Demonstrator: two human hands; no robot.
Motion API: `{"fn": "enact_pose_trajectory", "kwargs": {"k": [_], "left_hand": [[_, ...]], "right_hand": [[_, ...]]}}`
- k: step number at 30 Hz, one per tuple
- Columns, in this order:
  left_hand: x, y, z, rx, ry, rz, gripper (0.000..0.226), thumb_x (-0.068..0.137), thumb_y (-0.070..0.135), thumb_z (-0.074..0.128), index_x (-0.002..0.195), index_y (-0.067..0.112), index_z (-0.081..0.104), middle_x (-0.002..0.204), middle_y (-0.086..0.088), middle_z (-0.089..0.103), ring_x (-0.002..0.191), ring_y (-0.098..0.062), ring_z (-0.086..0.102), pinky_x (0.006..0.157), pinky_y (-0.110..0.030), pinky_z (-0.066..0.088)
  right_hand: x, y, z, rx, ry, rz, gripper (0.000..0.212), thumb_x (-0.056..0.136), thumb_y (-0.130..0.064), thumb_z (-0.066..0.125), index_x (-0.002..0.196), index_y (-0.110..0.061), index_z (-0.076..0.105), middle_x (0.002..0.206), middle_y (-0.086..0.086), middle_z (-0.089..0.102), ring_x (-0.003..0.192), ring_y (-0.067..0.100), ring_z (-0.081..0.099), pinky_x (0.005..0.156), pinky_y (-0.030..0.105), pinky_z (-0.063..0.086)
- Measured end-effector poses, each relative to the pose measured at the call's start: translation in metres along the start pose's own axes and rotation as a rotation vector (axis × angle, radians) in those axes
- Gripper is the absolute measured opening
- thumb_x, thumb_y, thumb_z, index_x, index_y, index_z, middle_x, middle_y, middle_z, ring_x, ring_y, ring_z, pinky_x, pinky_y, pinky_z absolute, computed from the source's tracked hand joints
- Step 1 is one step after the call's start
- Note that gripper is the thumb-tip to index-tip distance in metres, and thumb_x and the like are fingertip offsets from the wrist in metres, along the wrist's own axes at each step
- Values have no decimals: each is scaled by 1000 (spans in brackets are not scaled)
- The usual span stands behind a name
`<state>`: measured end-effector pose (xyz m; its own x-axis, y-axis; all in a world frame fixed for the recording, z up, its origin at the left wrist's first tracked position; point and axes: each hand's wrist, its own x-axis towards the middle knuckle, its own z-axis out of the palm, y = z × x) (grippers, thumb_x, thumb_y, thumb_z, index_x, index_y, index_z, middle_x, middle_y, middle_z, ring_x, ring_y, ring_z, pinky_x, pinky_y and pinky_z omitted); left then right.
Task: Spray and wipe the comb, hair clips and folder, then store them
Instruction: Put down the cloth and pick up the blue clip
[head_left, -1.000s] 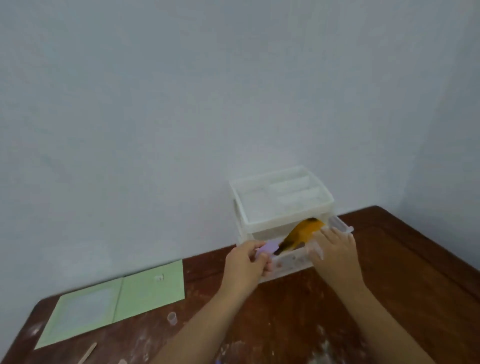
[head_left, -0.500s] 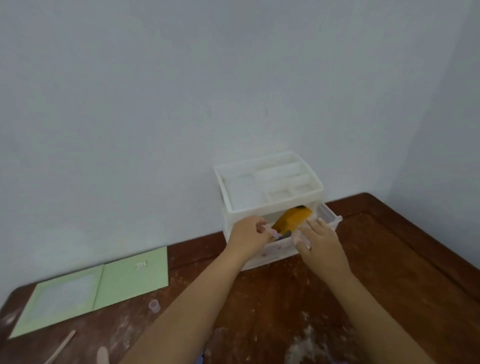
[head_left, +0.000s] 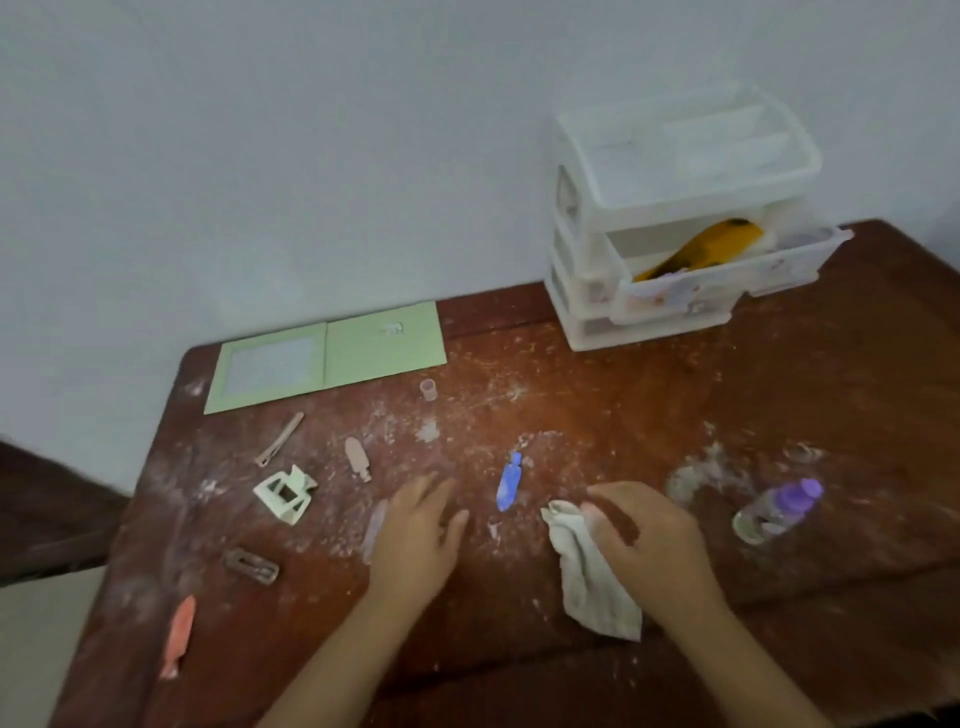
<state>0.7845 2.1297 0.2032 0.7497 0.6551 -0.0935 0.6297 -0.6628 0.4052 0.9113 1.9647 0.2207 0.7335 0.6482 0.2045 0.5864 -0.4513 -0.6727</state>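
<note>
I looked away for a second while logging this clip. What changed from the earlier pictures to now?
Both hands left the white plastic drawer unit and came back down to the wooden table. The left hand, which earlier pinched a small lilac piece at the drawer, now rests open; the right hand now grips a white cloth. The orange comb stays in the open drawer.

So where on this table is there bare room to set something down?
Bare wood lies right of the spray bottle and in front of the drawer unit. The near edge by the cloth is free too. Hair clips crowd the left.

Home room: dusty wooden table (head_left: 779, 441), plastic drawer organiser (head_left: 587, 270), plain wall.
</note>
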Motion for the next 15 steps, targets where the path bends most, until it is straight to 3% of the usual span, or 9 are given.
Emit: {"fn": "enact_pose_trajectory", "kwargs": {"k": [2,4,6,7,10,12,15], "left_hand": [[-23,-16,22,118,-31,16,45,91,36,45,128,11,51,138,-7,46,131,-29,41,107,-38,34],[-36,-25,38,200,-68,51,52,89,43,34,117,8,61,125,-11,59,116,-31,57,91,-43,49],[-40,-28,45,289,-96,53,58,93,43,22,106,9,68,111,-11,68,103,-30,65,78,-43,54],[-42,-28,47,310,-94,56,56,93,41,23,104,9,68,110,-12,69,102,-30,66,77,-44,54],[-37,-20,48,187,-72,26,39,87,30,54,116,4,61,124,-19,59,119,-37,53,94,-52,45],[-30,-13,49,138,-34,33,43,83,24,64,118,0,58,125,-23,57,119,-41,51,95,-54,42],[-4,9,44,112,-16,123,40,85,16,59,121,0,54,120,-22,58,111,-41,54,89,-46,47]], "right_hand": [[-36,19,10,48,125,203,39,77,-35,55,90,0,68,86,12,68,82,21,63,74,20,42],[-60,41,5,51,259,506,37,82,-20,64,108,6,57,104,21,58,97,34,57,83,36,43],[-66,58,-11,117,376,726,53,82,-14,65,125,5,41,122,23,45,108,37,49,91,44,42],[-64,65,-20,149,425,751,61,82,-15,65,131,3,34,129,22,40,114,36,46,95,45,41],[-46,79,-37,208,425,667,73,81,-15,66,140,-4,24,139,16,36,126,30,38,102,40,33],[-31,82,-40,242,352,621,66,83,-12,63,139,-6,28,138,13,39,126,27,38,99,33,32],[-17,82,-40,235,302,569,45,87,-7,57,129,-4,43,127,16,51,116,28,46,84,25,31]]}}
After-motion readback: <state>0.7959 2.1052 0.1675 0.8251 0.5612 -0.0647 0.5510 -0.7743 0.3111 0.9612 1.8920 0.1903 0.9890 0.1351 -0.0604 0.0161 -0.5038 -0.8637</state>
